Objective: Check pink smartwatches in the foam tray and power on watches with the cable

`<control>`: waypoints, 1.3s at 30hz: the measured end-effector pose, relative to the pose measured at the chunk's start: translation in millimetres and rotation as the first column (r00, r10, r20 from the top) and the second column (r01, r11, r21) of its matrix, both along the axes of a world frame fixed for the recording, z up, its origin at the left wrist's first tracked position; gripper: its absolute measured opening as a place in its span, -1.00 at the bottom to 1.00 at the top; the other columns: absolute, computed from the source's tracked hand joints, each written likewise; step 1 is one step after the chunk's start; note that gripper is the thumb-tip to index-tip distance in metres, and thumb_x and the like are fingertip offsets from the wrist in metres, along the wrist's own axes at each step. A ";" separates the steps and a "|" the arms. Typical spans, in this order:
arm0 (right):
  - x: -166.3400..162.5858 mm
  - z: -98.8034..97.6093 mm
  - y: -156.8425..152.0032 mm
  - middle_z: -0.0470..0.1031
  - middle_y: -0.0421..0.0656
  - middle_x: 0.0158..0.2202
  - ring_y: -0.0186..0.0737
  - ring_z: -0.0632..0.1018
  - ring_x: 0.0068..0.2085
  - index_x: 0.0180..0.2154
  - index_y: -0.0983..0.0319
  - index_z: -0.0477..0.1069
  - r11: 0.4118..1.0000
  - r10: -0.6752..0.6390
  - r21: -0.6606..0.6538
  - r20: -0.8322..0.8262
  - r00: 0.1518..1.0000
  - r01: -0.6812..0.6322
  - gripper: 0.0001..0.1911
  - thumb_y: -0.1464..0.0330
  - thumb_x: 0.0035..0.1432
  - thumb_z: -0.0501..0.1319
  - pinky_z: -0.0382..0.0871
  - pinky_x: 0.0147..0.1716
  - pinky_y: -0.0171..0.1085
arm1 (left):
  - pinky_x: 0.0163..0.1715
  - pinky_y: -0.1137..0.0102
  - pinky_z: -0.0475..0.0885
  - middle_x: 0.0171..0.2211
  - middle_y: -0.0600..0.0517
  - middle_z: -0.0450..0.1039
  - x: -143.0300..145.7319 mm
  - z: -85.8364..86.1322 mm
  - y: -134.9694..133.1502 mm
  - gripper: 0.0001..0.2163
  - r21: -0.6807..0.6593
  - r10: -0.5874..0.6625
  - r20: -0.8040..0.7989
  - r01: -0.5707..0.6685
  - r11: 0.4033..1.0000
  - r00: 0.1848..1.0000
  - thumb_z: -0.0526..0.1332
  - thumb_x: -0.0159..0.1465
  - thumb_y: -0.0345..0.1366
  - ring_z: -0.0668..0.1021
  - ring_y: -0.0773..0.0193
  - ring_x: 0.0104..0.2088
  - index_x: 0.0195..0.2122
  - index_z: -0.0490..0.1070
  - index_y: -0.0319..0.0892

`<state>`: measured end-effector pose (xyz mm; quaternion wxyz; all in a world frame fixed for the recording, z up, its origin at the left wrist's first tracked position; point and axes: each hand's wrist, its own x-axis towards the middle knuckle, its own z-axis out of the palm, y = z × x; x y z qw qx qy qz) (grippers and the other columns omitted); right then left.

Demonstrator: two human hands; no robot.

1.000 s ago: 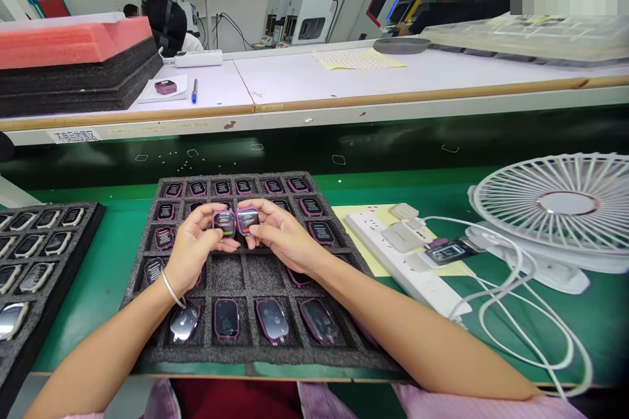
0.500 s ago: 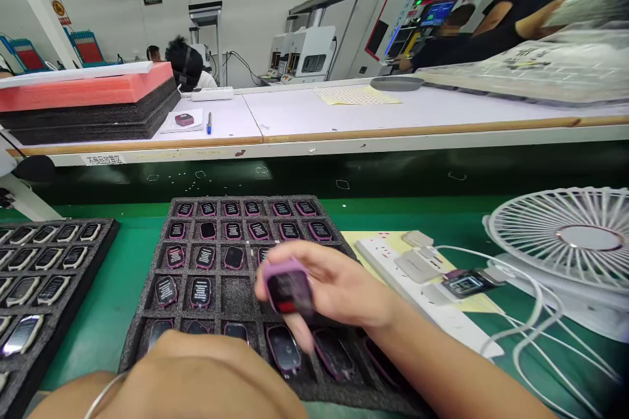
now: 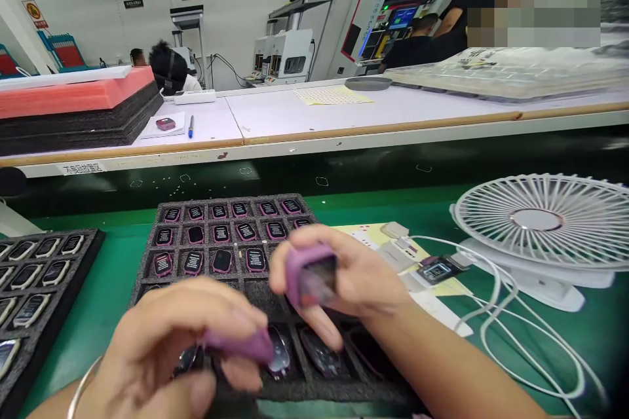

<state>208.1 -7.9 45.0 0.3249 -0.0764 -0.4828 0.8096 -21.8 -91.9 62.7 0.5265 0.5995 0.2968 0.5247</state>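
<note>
My right hand (image 3: pixel 344 275) grips a purple smartwatch case (image 3: pixel 310 275) between thumb and fingers, its dark screen tilted toward me with a reddish patch on it. Nearer me, my left hand (image 3: pixel 181 347) pinches a second purple watch case (image 3: pixel 240 344), blurred and seen edge-on. Both hands are above a dark grey foam tray (image 3: pixel 150 245) whose compartments hold several purple watches (image 3: pixel 255 258). Many of those screens show white text, while a few are dark. The hands cover part of the tray's front rows.
On the left lies another foam tray (image 3: pixel 95 242) with pale-framed watches. A white fan (image 3: pixel 540 222), looping white cables (image 3: pixel 496 314) and a power strip (image 3: pixel 442 314) stand on the right. Behind runs a raised white shelf (image 3: pixel 275 118) with stacked foam (image 3: pixel 73 101). People are in the background.
My left hand has lifted and turned, and a purple watch case now shows in its fingers. The case in my right hand has tilted. The camera view has shifted slightly rightward.
</note>
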 end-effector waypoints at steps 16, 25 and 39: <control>-41.0 -72.6 47.0 0.58 -0.16 -0.27 -0.24 0.63 -0.36 -0.04 0.19 0.41 0.900 -0.327 -0.239 0.184 0.927 0.365 -0.60 0.41 0.04 0.36 0.47 -0.32 -0.26 | -0.47 0.41 0.48 -0.44 0.05 0.51 2.5 -74.7 93.2 -0.45 -0.446 0.288 0.036 -0.243 0.862 0.957 0.28 0.16 -0.18 0.60 0.28 -0.52 0.17 0.30 -0.26; -40.3 -71.4 38.4 0.54 -0.22 -0.31 -0.31 0.59 -0.41 -0.05 0.18 0.39 0.922 -0.350 -0.100 0.202 0.915 0.374 -0.55 0.54 -0.03 0.27 0.41 -0.41 -0.32 | -0.47 0.40 0.51 -0.22 0.01 0.51 6.4 -72.2 83.6 -0.54 -0.380 0.255 -0.010 -0.240 0.893 0.967 0.30 0.10 -0.30 0.60 0.32 -0.51 0.06 0.34 -0.18; -38.4 -64.1 34.2 0.50 -0.23 -0.29 -0.34 0.54 -0.40 -0.05 0.18 0.36 0.925 -0.370 -0.013 0.201 0.907 0.380 -0.55 0.53 -0.03 0.24 0.37 -0.37 -0.29 | -0.35 0.35 0.54 -0.23 0.03 0.53 8.6 -72.8 80.0 -0.56 -0.361 0.243 -0.013 -0.231 0.904 0.970 0.27 0.06 -0.38 0.62 0.29 -0.44 0.00 0.33 -0.17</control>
